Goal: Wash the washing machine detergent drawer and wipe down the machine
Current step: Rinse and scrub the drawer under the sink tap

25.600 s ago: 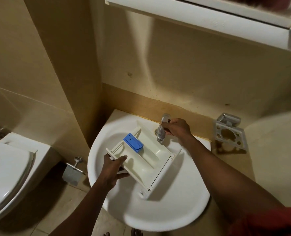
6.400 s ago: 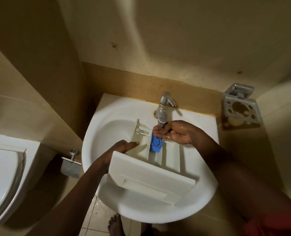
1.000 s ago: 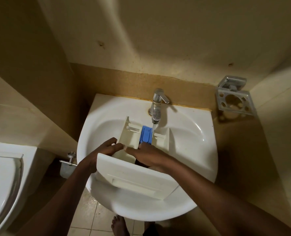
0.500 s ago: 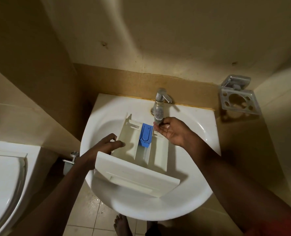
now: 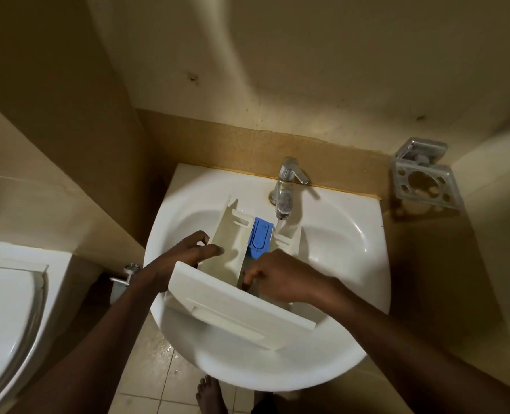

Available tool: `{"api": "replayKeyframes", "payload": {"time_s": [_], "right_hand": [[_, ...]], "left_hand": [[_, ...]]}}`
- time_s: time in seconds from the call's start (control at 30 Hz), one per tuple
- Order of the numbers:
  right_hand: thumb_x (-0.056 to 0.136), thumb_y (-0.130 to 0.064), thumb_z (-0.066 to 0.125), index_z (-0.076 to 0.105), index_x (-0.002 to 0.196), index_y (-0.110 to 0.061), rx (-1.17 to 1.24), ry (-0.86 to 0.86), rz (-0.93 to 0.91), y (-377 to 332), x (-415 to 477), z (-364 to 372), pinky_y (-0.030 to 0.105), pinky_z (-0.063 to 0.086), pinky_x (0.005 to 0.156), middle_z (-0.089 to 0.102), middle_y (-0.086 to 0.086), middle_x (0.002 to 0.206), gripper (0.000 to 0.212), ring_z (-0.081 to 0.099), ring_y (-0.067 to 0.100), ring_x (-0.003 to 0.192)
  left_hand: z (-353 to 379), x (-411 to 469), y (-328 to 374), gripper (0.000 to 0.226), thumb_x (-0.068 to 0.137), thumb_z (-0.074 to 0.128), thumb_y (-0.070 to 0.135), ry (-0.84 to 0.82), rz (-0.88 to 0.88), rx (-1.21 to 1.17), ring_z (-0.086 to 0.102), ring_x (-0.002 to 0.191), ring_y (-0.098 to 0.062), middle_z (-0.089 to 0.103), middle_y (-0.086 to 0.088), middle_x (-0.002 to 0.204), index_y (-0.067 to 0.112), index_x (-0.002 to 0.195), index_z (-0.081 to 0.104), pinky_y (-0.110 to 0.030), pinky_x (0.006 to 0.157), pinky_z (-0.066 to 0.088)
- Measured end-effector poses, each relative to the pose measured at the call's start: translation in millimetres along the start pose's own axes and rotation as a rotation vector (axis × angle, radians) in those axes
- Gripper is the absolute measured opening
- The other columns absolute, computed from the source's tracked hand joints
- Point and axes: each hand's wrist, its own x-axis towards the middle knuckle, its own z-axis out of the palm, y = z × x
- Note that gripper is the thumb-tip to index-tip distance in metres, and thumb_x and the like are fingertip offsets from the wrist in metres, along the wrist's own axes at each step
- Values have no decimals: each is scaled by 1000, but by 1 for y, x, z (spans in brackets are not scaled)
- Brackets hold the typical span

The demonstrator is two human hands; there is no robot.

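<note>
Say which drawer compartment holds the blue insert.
The middle compartment: the blue insert sits at its far end, near the tap. The left compartment and right compartment are plain white.

The room was dim and yellow-brown. Light came from above and made the white sink [image 5: 349, 234] the brightest thing, with a small shine on its right side. The tap [image 5: 286, 186] threw a short shadow to the right. The corners were dark, and the lines on the wall [image 5: 53, 204] curved near the edges.
</note>
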Motion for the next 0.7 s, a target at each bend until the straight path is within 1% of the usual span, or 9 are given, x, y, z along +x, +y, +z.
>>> {"api": "replayKeyframes", "payload": {"time_s": [0.07,0.13,0.2,0.23,0.3,0.37,0.5,0.57,0.7], "right_hand": [[86,0,42,77,92,-24,85,152,57,4,-2,-8,25,50,79,69,-1,111,43,62,13,99],[85,-1,42,76,80,-26,195,271,144,10,-4,-17,26,52,72,70,-3,106,43,64,9,88],[86,-4,44,75,81,-27,218,313,189,15,-8,-23,27,54,71,71,-5,103,39,65,8,81],[85,-5,44,75,84,-27,230,315,201,17,-11,-24,25,55,69,70,-5,102,38,64,6,78],[86,-4,45,75,89,-25,274,292,224,23,-18,-26,10,43,51,67,-11,93,36,59,-5,62],[87,-5,47,74,94,-23,275,284,247,32,-23,-28,6,33,43,60,-18,83,34,51,-12,49],[87,-13,55,72,93,-30,251,341,251,50,-29,-29,11,40,59,68,-14,107,25,56,-6,72],[85,-18,59,71,90,-32,209,418,300,59,-30,-35,20,50,71,69,-11,106,18,62,2,85],[86,-31,62,69,86,-31,160,643,315,63,-26,-59,30,52,87,71,-9,99,8,66,12,92]], "left_hand": [[-7,-3,5,72,57,68,66,4,16,86,52,68,-18,51,-16,92,11,103,56,-31,63,42],[-15,-7,10,84,49,67,74,8,24,164,53,72,-18,52,-8,99,14,108,60,-31,68,43],[-23,-13,17,85,48,68,81,43,10,228,58,86,-19,58,-3,105,20,108,62,-31,74,45],[-27,-16,22,74,56,70,78,82,-8,228,59,88,-18,60,-3,104,21,104,61,-31,73,45],[-35,-22,30,56,69,72,66,158,-36,224,60,85,-20,62,-6,98,19,97,58,-31,68,44],[-42,-30,37,54,70,72,63,195,-30,257,59,83,-19,62,-6,97,19,95,56,-31,67,44],[-45,-55,59,67,62,75,67,232,41,293,56,91,-17,60,-1,103,18,103,55,-32,69,43],[-42,-62,72,75,54,72,70,273,73,359,56,87,-17,59,-1,99,17,104,53,-32,65,42],[-33,-66,88,70,63,81,60,406,130,458,59,90,-20,59,0,102,20,109,47,-36,68,50]]}}
